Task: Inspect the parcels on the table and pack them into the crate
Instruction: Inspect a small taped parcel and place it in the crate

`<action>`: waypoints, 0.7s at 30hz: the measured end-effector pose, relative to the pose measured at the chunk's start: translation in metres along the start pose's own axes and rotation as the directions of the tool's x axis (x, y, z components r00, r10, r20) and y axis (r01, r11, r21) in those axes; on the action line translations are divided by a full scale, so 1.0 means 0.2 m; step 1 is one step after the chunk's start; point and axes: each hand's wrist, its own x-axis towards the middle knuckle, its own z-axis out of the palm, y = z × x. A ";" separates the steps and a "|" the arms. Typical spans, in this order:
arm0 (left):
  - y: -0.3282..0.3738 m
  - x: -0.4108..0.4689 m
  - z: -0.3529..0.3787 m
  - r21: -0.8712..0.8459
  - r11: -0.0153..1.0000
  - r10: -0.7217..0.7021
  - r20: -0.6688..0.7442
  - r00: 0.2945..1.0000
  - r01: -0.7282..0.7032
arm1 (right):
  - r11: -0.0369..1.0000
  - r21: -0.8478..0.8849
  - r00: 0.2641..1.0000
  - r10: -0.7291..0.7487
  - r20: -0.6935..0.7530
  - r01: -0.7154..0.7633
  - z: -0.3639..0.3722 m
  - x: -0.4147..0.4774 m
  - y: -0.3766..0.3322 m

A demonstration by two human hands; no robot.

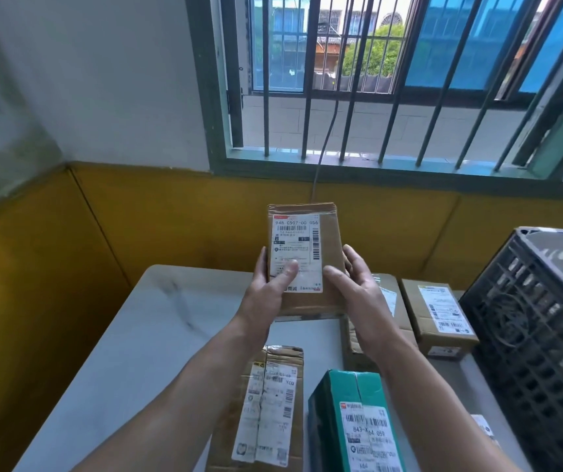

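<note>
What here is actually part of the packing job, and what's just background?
Part of the job: the raised parcel, held by the left hand and right hand; the green parcel, long brown parcel and small brown box on the table; the black crate.
Just there: the barred window, the hanging cable, the yellow wall.

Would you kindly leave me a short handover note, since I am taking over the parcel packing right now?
Left hand and right hand grip the held parcel, label towards the camera, above the table.
On the table: green box, long brown parcel, small brown box, half-hidden parcel behind the right arm.
Crate at the right; contents unclear, so the done count is unknown.
Left: finish inspecting, crate it, then the rest.
</note>
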 end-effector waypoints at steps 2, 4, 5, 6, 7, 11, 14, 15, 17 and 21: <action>-0.02 0.00 0.00 0.035 0.999 0.018 0.002 1.000 -0.018 | 0.999 0.029 0.999 0.033 -0.031 -0.032 0.02 0.02 -0.01; -0.02 0.00 0.00 0.057 0.998 0.027 0.004 1.000 -0.028 | 0.998 0.034 0.998 0.054 -0.042 -0.052 0.03 0.04 -0.02; -0.02 0.00 0.00 0.056 0.998 0.026 0.004 1.000 -0.027 | 0.998 0.032 0.997 0.056 -0.043 -0.055 0.03 0.04 -0.01; -0.02 0.01 -0.01 0.049 0.999 0.022 0.003 1.000 -0.022 | 0.998 0.029 0.998 0.053 -0.044 -0.052 0.04 0.04 -0.01; -0.01 0.01 -0.01 0.047 0.999 0.016 0.002 1.000 -0.016 | 0.999 0.023 0.998 0.049 -0.048 -0.048 0.04 0.04 0.00; 0.01 0.04 -0.03 0.045 0.999 0.006 0.005 1.000 -0.006 | 0.999 0.019 0.996 0.050 -0.073 -0.049 0.04 0.06 0.01; -0.02 0.04 -0.02 0.035 0.999 0.003 0.019 1.000 -0.004 | 0.998 -0.006 0.991 0.057 -0.119 -0.058 0.05 0.08 -0.01; -0.02 0.05 -0.02 0.031 1.000 0.003 0.016 1.000 -0.004 | 0.998 -0.013 0.989 0.051 -0.140 -0.053 0.04 0.08 -0.01; -0.02 0.06 -0.01 0.028 1.000 0.004 -0.015 1.000 -0.003 | 0.999 -0.005 0.987 0.039 -0.155 -0.040 0.04 0.08 -0.01; -0.01 0.09 -0.02 0.046 0.999 0.014 -0.087 0.996 -0.010 | 1.000 -0.019 0.984 0.021 -0.175 -0.025 0.04 0.08 0.00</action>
